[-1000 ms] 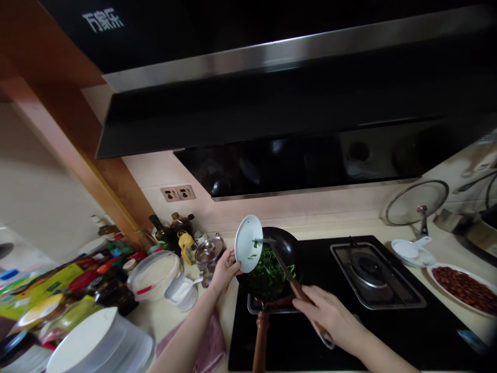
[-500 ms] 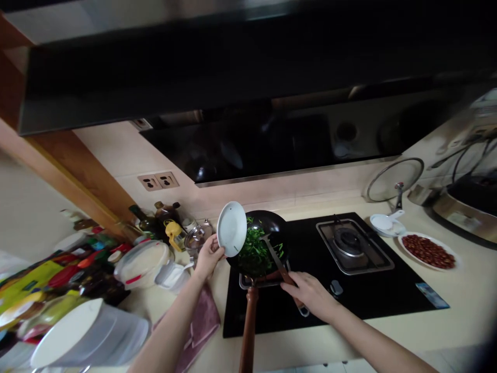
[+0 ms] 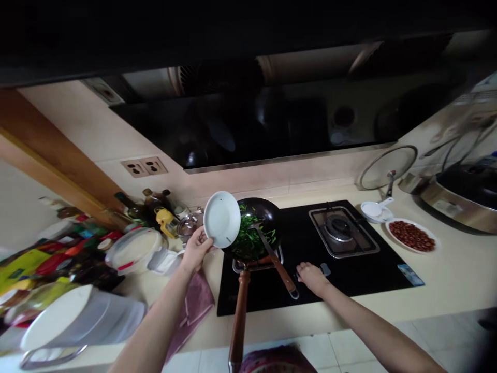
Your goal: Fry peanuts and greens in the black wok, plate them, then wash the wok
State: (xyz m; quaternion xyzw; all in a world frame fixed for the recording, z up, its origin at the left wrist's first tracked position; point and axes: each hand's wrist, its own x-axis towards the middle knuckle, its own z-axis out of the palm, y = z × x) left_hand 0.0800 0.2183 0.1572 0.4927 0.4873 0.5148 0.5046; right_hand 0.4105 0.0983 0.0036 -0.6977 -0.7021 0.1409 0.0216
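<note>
My left hand grips a white plate by its lower left edge. The plate is tilted on its side, next to the wok, with only a few green bits on it. Chopped green vegetables lie in the wok. A spatula with a wooden handle rests in the wok, its handle pointing toward me and free of my hands. On the black cooktop, my right hand has its fingers closed around a stove knob, mostly hidden, right of the spatula handle.
The wok's wooden handle sticks out over the counter edge. A second burner, a plate of reddish-brown pieces, a small white bowl and a glass lid are on the right. Bottles and a purple cloth are left.
My right hand has let go of the spatula and moved right to the stove knob. The spatula stays leaning in the wok. My left hand still holds the plate beside the wok.
</note>
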